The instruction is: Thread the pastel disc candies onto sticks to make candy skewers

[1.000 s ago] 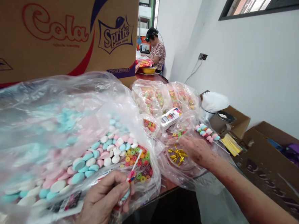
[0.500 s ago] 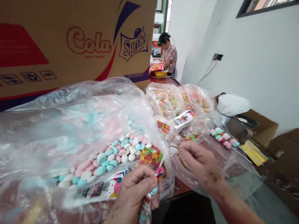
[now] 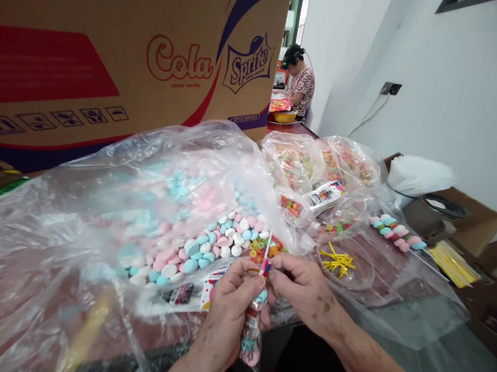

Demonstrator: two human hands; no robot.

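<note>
At centre, the left hand [image 3: 233, 300] grips a wrapped candy stick [image 3: 249, 337] by its gathered neck, while the right hand [image 3: 305, 290] has its fingertips drawn narrow at that neck; whether they pinch anything cannot be told. Loose clear plastic [image 3: 77, 198] veils part of the pastel sweets [image 3: 202, 251] at 10 o'clock, and a printed carton [image 3: 116, 12] at 11 blocks the view beyond. Gold ties [image 3: 337, 262] and a candy skewer [image 3: 398, 233] lie at 2 o'clock, bagged candy rings [image 3: 292, 162] at 1, a co-worker [image 3: 302, 84] sits at 12.

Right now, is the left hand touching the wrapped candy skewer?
Touching. The head view shows the left hand closed around the wrapped candy skewer, with no gap between them.
</note>
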